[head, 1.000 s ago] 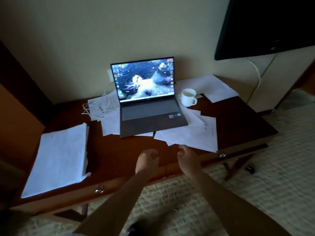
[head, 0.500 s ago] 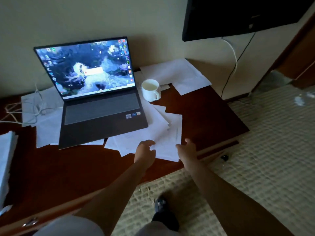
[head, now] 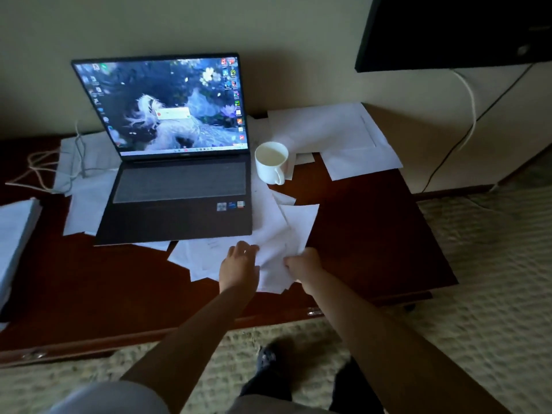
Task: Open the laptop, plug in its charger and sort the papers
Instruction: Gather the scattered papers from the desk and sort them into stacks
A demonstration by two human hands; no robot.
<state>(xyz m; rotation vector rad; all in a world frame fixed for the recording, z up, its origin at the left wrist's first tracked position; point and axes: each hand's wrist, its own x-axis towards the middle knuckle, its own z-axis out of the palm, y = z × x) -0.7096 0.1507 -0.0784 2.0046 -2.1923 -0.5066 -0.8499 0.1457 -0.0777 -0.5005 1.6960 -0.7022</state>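
Gripping loose papers (head: 277, 234) near desk (head: 373, 234) front edge: right hand (head: 303, 262) pinches, left hand (head: 239, 265) flat on top. Laptop (head: 176, 180) open, screen facing front edge. Mug (head: 271, 162) upright, pale inside.

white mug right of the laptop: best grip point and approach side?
Grip the mug by its handle, which faces the near edge of the desk, coming from the front. It stands upright holding a pale liquid, with the laptop close on its left and papers behind, so lift it level.
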